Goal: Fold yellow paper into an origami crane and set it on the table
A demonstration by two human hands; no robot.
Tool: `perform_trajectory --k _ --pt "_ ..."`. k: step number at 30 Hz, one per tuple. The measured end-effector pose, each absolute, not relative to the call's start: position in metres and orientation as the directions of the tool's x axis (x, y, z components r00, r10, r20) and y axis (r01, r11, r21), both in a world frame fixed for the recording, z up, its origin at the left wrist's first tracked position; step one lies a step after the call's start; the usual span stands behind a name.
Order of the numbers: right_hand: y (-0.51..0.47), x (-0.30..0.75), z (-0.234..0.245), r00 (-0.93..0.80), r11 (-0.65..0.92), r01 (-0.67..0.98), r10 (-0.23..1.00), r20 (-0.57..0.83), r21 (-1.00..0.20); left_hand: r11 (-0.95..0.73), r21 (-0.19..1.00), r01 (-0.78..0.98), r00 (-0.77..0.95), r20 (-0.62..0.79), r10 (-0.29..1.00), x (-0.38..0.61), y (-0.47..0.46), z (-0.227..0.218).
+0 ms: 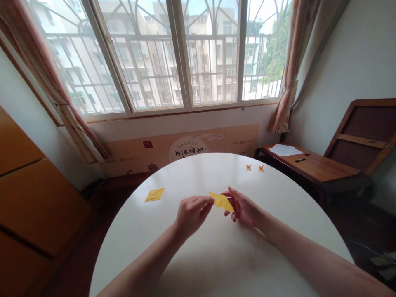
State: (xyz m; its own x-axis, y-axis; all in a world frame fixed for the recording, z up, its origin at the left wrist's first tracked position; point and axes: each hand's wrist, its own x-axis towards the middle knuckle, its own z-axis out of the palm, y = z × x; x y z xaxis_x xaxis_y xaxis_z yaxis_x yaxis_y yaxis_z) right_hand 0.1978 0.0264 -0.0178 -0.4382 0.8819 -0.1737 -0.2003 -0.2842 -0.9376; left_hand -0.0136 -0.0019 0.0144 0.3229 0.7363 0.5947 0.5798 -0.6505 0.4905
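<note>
A folded yellow paper, long and pointed like a diamond, is held just above the round white table. My left hand pinches its left tip with fingers closed. My right hand grips its right end from behind, fingers curled round it. Another folded yellow paper lies flat on the table to the left, away from both hands. Two small yellow paper cranes stand near the table's far right edge.
A dark wooden side table with white sheets and a pen stands at the right, a wooden chair back behind it. A wooden cabinet fills the left. A barred window and curtains lie ahead.
</note>
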Motion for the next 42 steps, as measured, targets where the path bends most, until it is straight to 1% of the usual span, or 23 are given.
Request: perform_trajectory --k 1,2,4,6,9,13,15,16,17,18,20,21,22,23,24,26,28,32,42 --pt "0.024 0.199 -0.017 -0.475 -0.279 -0.214 0.867 -0.150 -0.936 -0.713 0.400 0.576 0.390 0.633 0.669 -0.015 -0.003 0.011" --pt "0.022 0.200 -0.016 -0.508 -0.281 -0.212 0.850 -0.140 -0.936 -0.752 0.338 0.566 0.423 0.664 0.617 -0.016 -0.005 0.009" --pt "0.019 0.204 -0.015 -0.558 -0.296 -0.209 0.819 -0.135 -0.932 -0.806 0.253 0.535 0.453 0.720 0.526 -0.017 -0.007 0.007" --pt "0.019 0.207 -0.013 -0.582 -0.300 -0.238 0.805 -0.111 -0.924 -0.849 0.207 0.486 0.471 0.756 0.454 -0.017 -0.006 0.009" --pt "0.021 0.210 -0.014 -0.595 -0.294 -0.264 0.799 -0.085 -0.919 -0.862 0.225 0.454 0.467 0.764 0.445 -0.018 -0.003 0.010" --pt "0.025 0.209 -0.018 -0.534 -0.286 -0.212 0.835 -0.134 -0.934 -0.844 0.274 0.462 0.436 0.758 0.485 -0.020 0.004 0.006" --pt "0.027 0.208 -0.020 -0.493 -0.281 -0.187 0.856 -0.158 -0.941 -0.815 0.332 0.474 0.414 0.733 0.540 -0.019 0.006 0.003" --pt "0.027 0.207 -0.020 -0.473 -0.281 -0.182 0.865 -0.167 -0.942 -0.776 0.400 0.487 0.378 0.705 0.601 -0.018 0.006 0.002" --pt "0.028 0.207 -0.021 -0.454 -0.283 -0.180 0.874 -0.175 -0.942 -0.711 0.501 0.494 0.325 0.652 0.685 -0.017 0.006 0.001" --pt "0.028 0.206 -0.021 -0.437 -0.285 -0.180 0.881 -0.183 -0.942 -0.612 0.628 0.481 0.262 0.564 0.783 -0.015 0.006 0.000" --pt "0.027 0.206 -0.021 -0.421 -0.283 -0.164 0.886 -0.193 -0.945 -0.328 0.866 0.378 0.165 0.285 0.944 -0.010 0.005 0.001" --pt "0.027 0.205 -0.021 -0.421 -0.276 -0.146 0.887 -0.193 -0.950 -0.179 0.935 0.306 0.153 0.137 0.979 -0.008 0.005 0.001" --pt "0.026 0.205 -0.021 -0.421 -0.264 -0.124 0.887 -0.190 -0.957 -0.052 0.969 0.243 0.157 0.014 0.987 -0.006 0.005 0.002" --pt "0.026 0.204 -0.021 -0.422 -0.249 -0.098 0.887 -0.186 -0.964 0.044 0.980 0.193 0.163 -0.076 0.984 -0.004 0.005 0.003" --pt "0.025 0.204 -0.021 -0.420 -0.233 -0.072 0.889 -0.182 -0.970 0.110 0.981 0.160 0.165 -0.136 0.977 -0.002 0.005 0.004" --pt "0.022 0.203 -0.021 -0.411 -0.211 -0.031 0.894 -0.180 -0.977 0.183 0.974 0.131 0.169 -0.204 0.964 -0.001 0.005 0.006" --pt "0.021 0.202 -0.021 -0.403 -0.203 -0.014 0.897 -0.180 -0.979 0.221 0.968 0.116 0.192 -0.240 0.952 0.000 0.005 0.006" --pt "0.019 0.203 -0.021 -0.399 -0.200 -0.020 0.900 -0.176 -0.980 0.239 0.965 0.108 0.231 -0.258 0.938 0.000 0.004 0.006" --pt "0.021 0.203 -0.021 -0.402 -0.212 -0.048 0.898 -0.176 -0.976 0.245 0.956 0.161 0.176 -0.272 0.946 0.000 0.005 0.002"
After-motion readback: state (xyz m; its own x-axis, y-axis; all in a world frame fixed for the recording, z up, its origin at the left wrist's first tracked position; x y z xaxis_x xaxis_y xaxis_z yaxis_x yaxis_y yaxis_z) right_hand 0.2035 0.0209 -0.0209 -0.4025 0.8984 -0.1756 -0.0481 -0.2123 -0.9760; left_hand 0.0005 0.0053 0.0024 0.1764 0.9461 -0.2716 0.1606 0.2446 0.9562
